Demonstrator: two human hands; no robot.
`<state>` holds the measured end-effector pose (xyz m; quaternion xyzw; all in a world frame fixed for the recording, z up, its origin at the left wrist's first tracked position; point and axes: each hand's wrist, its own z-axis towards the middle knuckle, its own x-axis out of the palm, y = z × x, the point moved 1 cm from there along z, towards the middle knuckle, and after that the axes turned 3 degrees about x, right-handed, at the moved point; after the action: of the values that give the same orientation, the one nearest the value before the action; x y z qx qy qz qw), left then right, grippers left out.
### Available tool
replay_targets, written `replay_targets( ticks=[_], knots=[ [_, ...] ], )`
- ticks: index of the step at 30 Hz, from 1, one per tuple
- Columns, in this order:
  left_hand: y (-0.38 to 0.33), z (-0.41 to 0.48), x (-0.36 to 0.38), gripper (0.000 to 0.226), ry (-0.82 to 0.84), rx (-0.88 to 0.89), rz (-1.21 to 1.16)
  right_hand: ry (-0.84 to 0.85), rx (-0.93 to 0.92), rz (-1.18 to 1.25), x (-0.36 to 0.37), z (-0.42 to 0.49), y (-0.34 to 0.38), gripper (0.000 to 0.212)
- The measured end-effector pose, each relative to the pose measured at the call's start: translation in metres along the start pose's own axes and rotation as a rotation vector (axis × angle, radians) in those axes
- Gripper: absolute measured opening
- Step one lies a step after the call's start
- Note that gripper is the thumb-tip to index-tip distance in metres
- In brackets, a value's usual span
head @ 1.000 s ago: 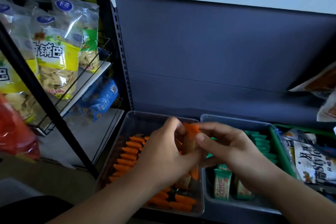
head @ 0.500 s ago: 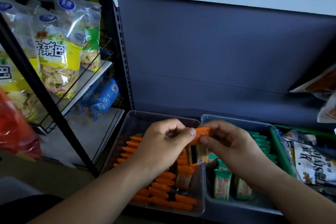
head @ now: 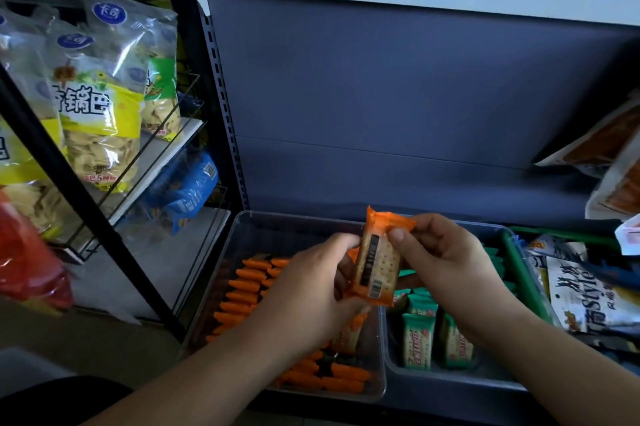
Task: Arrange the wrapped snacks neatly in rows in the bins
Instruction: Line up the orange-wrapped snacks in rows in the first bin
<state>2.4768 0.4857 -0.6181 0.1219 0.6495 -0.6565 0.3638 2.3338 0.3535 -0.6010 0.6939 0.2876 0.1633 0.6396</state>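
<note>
Both hands hold one orange-wrapped cracker pack (head: 375,261) upright above the bins, its barcode side facing me. My left hand (head: 311,290) grips its lower end; my right hand (head: 446,263) pinches its top right corner. Below, a clear bin (head: 242,235) holds rows of orange packs (head: 246,283) lying side by side, with more loose ones near its front. To its right a second clear bin (head: 498,377) holds green-wrapped packs (head: 417,342), some standing at the front, others in a row at the back, partly hidden by my right hand.
A dark shelf back panel (head: 398,96) rises behind the bins. A wire rack at left carries yellow snack bags (head: 97,117) and a blue bag (head: 183,193). Larger snack bags (head: 585,290) lie at right beside a green tray edge (head: 519,252).
The orange pack has been lifted from low between my hands, over the bins, to an upright position higher up, turned so its barcode faces me. Both hands rose with it.
</note>
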Motion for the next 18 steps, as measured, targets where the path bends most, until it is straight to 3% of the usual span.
replay_targets(
  ticks=[5,10,12,14,16,18],
  knots=[
    [-0.006,-0.006,0.001,0.046,-0.064,0.012,0.067,-0.03,0.008,-0.007,0.004,-0.003,-0.003,0.019],
    [-0.003,-0.006,0.0,0.023,-0.059,-0.023,0.038,0.255,0.025,-0.043,0.005,-0.008,-0.003,0.022],
    [0.002,-0.004,-0.002,0.01,-0.009,-0.037,-0.047,0.206,-0.016,-0.175,0.002,-0.005,-0.004,0.011],
    [0.011,-0.001,-0.001,0.011,0.073,-0.066,-0.121,0.133,-0.082,-0.325,-0.001,0.001,-0.007,0.017],
    [0.024,0.0,0.003,0.018,0.132,-0.086,-0.146,0.205,-0.11,-0.385,-0.001,0.008,-0.013,0.026],
    [0.039,-0.002,0.007,0.027,0.2,-0.104,-0.089,0.295,-0.106,-0.516,0.003,0.011,-0.023,0.019]
  ],
)
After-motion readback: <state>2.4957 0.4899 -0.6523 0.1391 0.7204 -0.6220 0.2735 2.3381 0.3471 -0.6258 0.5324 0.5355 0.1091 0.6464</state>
